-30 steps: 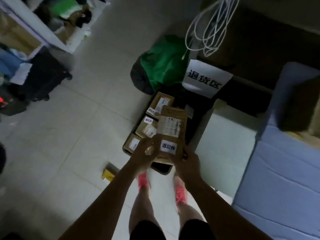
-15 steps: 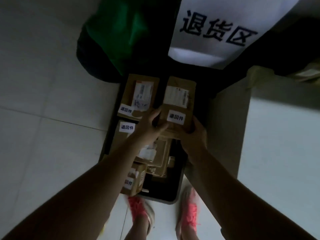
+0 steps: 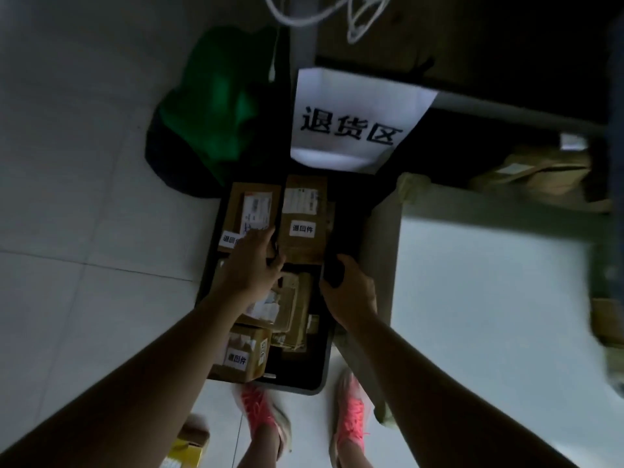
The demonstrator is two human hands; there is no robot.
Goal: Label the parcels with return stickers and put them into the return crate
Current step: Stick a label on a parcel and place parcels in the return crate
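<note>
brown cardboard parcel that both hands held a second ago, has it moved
Yes. The brown cardboard parcel has gone from above the middle of the black crate down into its far end, beside the other stickered parcel.

Left hand (image 3: 251,269) and right hand (image 3: 351,293) reach over stickered parcels (image 3: 303,248) in the crate (image 3: 323,361).

Pale tiled floor (image 3: 84,231), dimly lit, grout lines at the left. Directly on it, at the middle, a black return crate (image 3: 300,389), long side running near to far. Just past its far-left corner, a slumped green and dark bag (image 3: 216,106). Close along the crate's right side, a low white block (image 3: 489,282). Just near of the crate, a pair of pink-laced shoes (image 3: 260,405), set apart. At the near left, a yellow box (image 3: 187,450), cut off by the frame edge.
</note>
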